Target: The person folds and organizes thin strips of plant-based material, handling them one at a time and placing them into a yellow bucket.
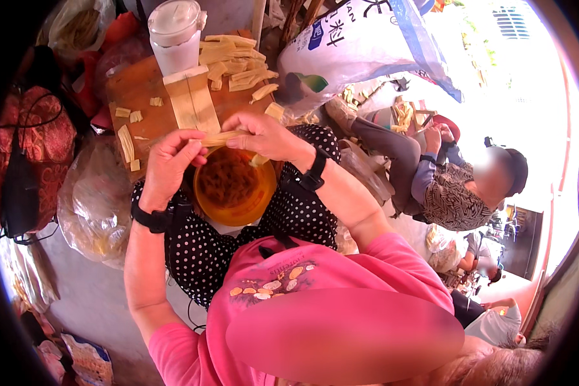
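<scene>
Nearest, a pink shirt (315, 302) fills the low middle of the view, with a black, white-dotted lap (199, 251) just beyond it. On that lap sits an orange bowl (254, 202) holding a brown, crumbly filling (226, 180). Right above the bowl both hands meet on a pale yellow strip (220, 137), thin and stalk-like, whose long axis lies nearly level, running left to right with the right end tipped slightly upward. The left hand (168, 164) is closed around the strip's left end, fingers curled over it; the right hand (264, 136) pinches the right end between thumb and fingertips. Each wrist wears a black band. Left of the lap lies a clear plastic bag (93, 206), its contents too blurred to tell. Beyond the hands a brown wooden counter (141, 87) carries a pale wooden block (192, 101), scattered short cut pieces (127, 143) and, farther back, a heap of the same yellow strips (235, 59). A white lidded jar (174, 32) stands at the counter's far edge. To the far right rests a large white sack (354, 48), and another person (444, 186) in a patterned top sits on the grey ground, in bright daylight.
</scene>
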`<state>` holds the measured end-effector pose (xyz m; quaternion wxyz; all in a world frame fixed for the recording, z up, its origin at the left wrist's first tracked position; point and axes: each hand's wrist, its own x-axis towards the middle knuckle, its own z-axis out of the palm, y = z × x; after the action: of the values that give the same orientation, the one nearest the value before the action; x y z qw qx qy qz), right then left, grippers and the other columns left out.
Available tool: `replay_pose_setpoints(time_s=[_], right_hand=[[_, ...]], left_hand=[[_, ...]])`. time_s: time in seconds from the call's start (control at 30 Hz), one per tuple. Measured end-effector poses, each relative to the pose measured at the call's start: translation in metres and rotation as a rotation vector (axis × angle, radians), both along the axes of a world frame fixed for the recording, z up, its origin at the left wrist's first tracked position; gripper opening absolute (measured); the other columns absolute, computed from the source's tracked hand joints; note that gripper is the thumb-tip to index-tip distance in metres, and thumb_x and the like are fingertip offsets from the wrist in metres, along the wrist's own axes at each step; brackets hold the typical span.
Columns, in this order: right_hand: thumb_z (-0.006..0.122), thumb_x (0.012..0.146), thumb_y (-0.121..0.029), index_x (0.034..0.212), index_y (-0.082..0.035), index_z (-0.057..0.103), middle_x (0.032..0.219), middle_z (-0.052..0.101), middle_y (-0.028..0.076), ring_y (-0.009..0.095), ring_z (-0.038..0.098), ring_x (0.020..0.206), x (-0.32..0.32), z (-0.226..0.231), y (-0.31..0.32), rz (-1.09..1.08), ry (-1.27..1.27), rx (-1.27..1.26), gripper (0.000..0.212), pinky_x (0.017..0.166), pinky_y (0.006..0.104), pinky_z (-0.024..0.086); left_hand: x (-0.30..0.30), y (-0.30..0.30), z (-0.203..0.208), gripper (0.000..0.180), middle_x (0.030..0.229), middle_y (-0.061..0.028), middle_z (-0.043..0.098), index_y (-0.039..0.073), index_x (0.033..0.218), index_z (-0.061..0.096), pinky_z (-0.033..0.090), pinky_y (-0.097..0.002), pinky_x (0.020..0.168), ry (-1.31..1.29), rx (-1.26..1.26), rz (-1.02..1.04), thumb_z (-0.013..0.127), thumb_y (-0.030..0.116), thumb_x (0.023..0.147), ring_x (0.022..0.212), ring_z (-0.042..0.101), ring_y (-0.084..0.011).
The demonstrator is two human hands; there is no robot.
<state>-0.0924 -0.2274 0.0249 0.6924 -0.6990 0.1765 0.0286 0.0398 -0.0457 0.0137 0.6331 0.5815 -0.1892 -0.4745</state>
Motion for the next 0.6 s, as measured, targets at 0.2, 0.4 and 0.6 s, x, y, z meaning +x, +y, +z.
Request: replay_pose_setpoints(time_s=[0.2, 0.4, 0.6], right_hand=[[0.06, 0.086, -0.01, 0.1, -0.001, 0.059, 0.076, 0.061, 0.005, 0.008, 0.055, 0.071, 0.026, -0.02, -0.015, -0.034, -0.137, -0.321, 0.017, 0.064, 0.0251, 0.046], [0.057, 0.09, -0.013, 0.103, -0.002, 0.057, 0.08, 0.059, 0.0, 0.005, 0.052, 0.07, 0.043, -0.035, -0.02, -0.137, -0.171, -0.124, 0.018, 0.063, 0.0199, 0.044], [0.059, 0.088, -0.011, 0.097, -0.001, 0.06, 0.076, 0.059, -0.001, 0.005, 0.053, 0.066, 0.061, -0.044, -0.019, -0.225, -0.195, -0.064, 0.013, 0.056, 0.0207, 0.043]], left_hand=[[0.035, -0.013, -0.018, 0.013, 0.08, -0.0024, 0.062, 0.004, 0.098, 0.061, 0.047, -0.0207, 0.064, -0.109, 0.019, 0.061, 0.056, 0.011, 0.09, 0.067, 0.057, -0.0076], [0.053, -0.022, -0.022, 0.014, 0.081, -0.0019, 0.062, 0.004, 0.1, 0.062, 0.047, -0.0206, 0.065, -0.131, 0.002, 0.117, 0.056, 0.012, 0.09, 0.068, 0.057, -0.0072], [0.062, -0.027, -0.033, 0.015, 0.081, -0.0011, 0.062, 0.005, 0.099, 0.063, 0.047, -0.0202, 0.063, -0.162, 0.006, 0.185, 0.058, 0.015, 0.09, 0.068, 0.057, -0.0069]])
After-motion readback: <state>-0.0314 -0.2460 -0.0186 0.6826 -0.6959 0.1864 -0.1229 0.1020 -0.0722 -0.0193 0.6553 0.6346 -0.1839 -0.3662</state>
